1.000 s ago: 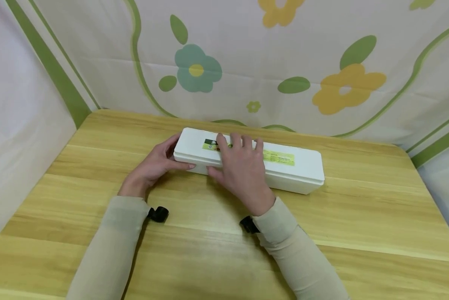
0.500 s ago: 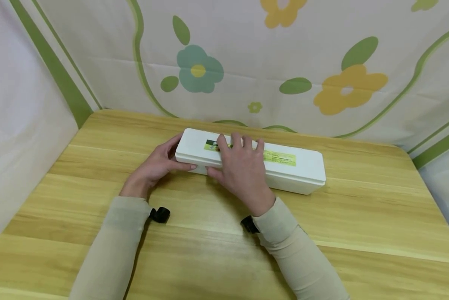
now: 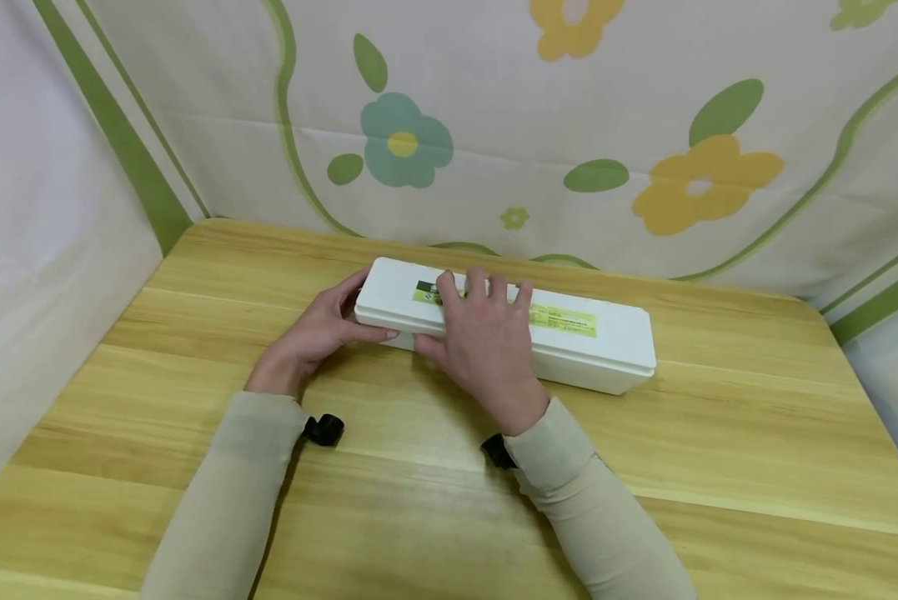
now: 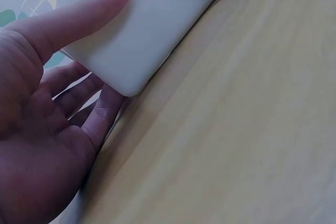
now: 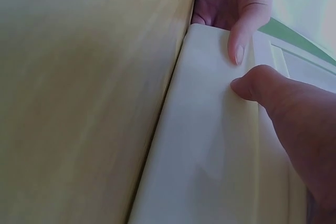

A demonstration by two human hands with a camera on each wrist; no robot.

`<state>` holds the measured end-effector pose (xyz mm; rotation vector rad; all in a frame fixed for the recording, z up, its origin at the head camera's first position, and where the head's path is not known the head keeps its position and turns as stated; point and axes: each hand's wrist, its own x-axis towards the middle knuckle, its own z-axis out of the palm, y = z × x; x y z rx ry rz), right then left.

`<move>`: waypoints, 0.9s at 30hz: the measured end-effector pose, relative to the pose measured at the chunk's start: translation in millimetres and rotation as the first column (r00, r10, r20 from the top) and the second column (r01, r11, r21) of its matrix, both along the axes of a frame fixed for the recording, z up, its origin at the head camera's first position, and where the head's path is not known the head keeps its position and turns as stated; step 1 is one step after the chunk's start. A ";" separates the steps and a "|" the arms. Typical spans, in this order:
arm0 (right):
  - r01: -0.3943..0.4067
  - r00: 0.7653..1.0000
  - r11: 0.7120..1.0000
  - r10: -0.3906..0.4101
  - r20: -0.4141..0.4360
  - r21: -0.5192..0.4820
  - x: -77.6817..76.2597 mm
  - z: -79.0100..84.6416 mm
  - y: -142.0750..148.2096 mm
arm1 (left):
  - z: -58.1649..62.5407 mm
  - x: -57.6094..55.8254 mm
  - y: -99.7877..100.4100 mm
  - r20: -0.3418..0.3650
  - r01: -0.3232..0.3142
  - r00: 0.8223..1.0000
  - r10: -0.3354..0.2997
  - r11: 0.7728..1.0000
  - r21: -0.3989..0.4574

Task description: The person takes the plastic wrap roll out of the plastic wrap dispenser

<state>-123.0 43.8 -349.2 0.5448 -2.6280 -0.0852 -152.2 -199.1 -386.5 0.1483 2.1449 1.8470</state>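
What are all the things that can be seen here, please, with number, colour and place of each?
Box: one, white, on the table, near its far edge
Lid: one, white, on top of the box
Label: one or two (right hand hides the middle), yellow-green, on the lid
Table: one, light wood colour, under the box
Cloth: count unclear, white with green bands, behind and beside the table
Printed flowers: at least four, teal, orange and green, on the cloth
Wrist devices: two, black, one at each cuff
Sleeves: two, beige, on both arms
Left hand: one, bare, gripping the box's left end
Right hand: one, bare, across lid and front wall
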 end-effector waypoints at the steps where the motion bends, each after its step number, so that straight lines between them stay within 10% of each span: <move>1: 0.003 1.000 1.000 -0.003 0.000 0.001 -0.3 0.2 -0.4 | 0.1 -0.6 0.0 -0.002 0.001 1.000 -0.001 1.000 -0.001; 27: -0.027 0.999 1.000 0.028 -0.036 0.012 -4.9 2.1 5.8 | -6.6 0.3 -3.9 -0.069 0.000 0.998 -0.004 0.998 -0.062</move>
